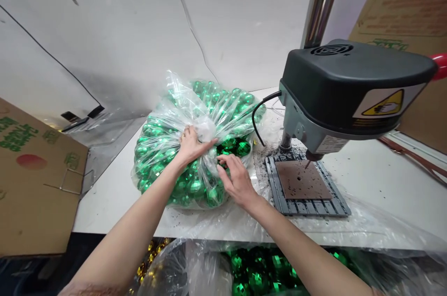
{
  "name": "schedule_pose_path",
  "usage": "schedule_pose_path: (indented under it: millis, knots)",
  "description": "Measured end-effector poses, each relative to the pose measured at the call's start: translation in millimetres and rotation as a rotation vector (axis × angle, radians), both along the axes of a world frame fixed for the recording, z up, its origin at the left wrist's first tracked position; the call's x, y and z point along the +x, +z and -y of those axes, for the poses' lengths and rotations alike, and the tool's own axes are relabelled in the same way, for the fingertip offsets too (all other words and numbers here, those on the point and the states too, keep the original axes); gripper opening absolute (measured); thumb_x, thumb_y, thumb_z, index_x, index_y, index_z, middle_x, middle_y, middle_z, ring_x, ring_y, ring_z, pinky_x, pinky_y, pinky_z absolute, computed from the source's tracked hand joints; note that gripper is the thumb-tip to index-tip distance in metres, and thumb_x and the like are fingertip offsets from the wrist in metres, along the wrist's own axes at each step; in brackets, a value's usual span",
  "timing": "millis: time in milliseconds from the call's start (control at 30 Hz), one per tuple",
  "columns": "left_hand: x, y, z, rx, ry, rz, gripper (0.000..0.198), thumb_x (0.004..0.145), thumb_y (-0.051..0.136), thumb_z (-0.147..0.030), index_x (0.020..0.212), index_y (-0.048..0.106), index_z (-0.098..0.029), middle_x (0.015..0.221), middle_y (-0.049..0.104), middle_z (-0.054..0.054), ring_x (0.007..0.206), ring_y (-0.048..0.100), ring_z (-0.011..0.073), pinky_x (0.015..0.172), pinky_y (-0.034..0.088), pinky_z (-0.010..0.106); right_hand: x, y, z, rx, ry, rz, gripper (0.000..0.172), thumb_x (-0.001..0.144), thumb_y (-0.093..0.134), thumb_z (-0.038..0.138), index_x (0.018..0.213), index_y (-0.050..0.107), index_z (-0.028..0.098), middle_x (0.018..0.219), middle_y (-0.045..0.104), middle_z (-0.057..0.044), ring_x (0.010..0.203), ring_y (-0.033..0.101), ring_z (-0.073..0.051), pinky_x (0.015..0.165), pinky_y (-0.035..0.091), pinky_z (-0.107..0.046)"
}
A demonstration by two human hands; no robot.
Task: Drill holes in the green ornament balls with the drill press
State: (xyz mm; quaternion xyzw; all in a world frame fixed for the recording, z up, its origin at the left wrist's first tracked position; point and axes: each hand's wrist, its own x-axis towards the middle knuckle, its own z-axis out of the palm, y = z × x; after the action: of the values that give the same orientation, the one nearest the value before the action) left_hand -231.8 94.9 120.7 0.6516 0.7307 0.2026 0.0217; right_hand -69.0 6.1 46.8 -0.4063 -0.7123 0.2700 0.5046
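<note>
A clear plastic bag (pixel 157 124) full of shiny green faceted balls (pixel 195 184) sits on the white table, its top gathered into creases. My left hand (pixel 192 144) is closed on the gathered plastic near the middle of the bag, with the thumb stretched to the right. At the bag's right side is my right hand (pixel 239 179), its fingers bent and the thumb apart from them. Its fingertips are at the edge of the plastic, beside a gap where darker green balls (pixel 240 147) show uncovered.
To the right stands a bench drill press (pixel 345 91) over a slotted base with a brown board (pixel 302 179), dark shavings around it. Cardboard boxes (pixel 38 179) flank the table. Below the front edge are more green balls (pixel 261 272) and gold ones (pixel 150 259) in plastic.
</note>
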Motion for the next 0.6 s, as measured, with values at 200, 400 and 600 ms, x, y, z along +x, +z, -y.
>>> schedule_pose_path:
  millis: [200,400,600]
  knots:
    - [14,-11.2,3,-0.030,0.063,-0.088,0.113,0.067,0.069,-0.074,0.149,0.032,-0.006,0.161,0.024,0.032,0.150,0.022,0.0518,0.121,0.017,0.064,31,-33.5,15,0.049,-0.041,0.097,0.034,0.093,0.055,0.043,0.112,0.062,0.015,0.111,0.066,-0.006,0.101,0.063,-0.013,0.092,0.057,-0.037]
    - [19,-4.6,6,-0.076,0.077,-0.101,0.115,0.068,0.067,-0.077,0.150,0.034,-0.004,0.163,0.020,0.032,0.151,0.019,0.0526,0.122,0.015,0.064,53,-38.1,-2,0.011,-0.402,0.002,0.041,0.095,0.049,0.042,0.128,0.052,0.018,0.126,0.056,-0.011,0.118,0.056,-0.020,0.100,0.053,-0.044]
    - [17,7.3,10,-0.037,0.101,-0.041,0.112,0.065,0.070,-0.075,0.148,0.036,-0.008,0.159,0.030,0.031,0.149,0.027,0.0499,0.119,0.025,0.062,56,-35.4,-16,0.008,-0.413,0.048,0.056,0.092,0.050,0.046,0.141,0.041,0.021,0.124,0.053,-0.014,0.117,0.055,-0.024,0.095,0.054,-0.046]
